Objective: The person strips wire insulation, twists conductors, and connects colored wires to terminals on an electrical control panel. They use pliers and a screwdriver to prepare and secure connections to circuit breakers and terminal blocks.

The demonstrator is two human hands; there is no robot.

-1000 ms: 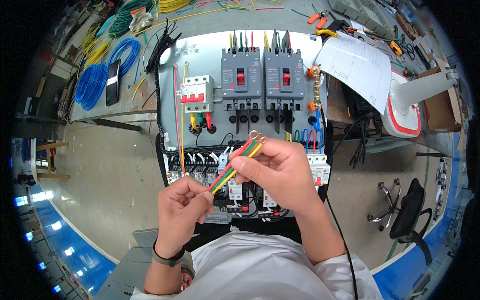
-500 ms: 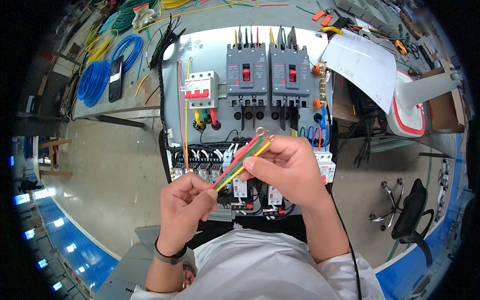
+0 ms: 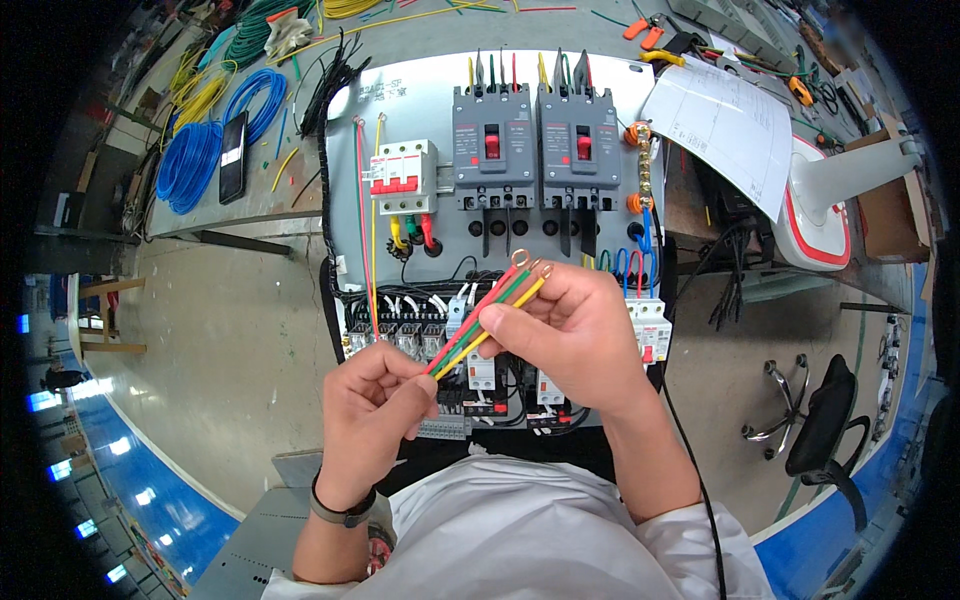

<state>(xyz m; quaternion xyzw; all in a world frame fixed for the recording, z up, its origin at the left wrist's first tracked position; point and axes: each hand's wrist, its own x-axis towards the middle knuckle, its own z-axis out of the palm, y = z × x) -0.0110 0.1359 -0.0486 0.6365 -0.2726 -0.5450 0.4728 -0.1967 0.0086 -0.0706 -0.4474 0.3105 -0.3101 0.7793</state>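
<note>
Three short insulated wires, a red one (image 3: 470, 329), a green one (image 3: 487, 322) and a yellow one (image 3: 463, 356), lie side by side and slanted between my hands. Their upper ends are bare copper bent into small loops (image 3: 521, 258). My left hand (image 3: 372, 405) pinches the lower ends between thumb and fingers. My right hand (image 3: 565, 335) is closed on them nearer the looped ends, thumb on top. Behind the wires is a grey mounting panel (image 3: 400, 95) carrying two dark circuit breakers (image 3: 493, 150) and a small white breaker (image 3: 402, 178) with red levers.
Left on the bench lie blue wire coils (image 3: 188, 165) and a phone (image 3: 232, 157). At the right are paper sheets (image 3: 720, 125), orange-handled pliers (image 3: 652, 40) and a white and red device (image 3: 818, 215). A black office chair (image 3: 825, 420) stands on the floor at right.
Both hands keep their hold on the wires. The wires and right hand have shifted only very slightly; the looped ends sit a little higher.
</note>
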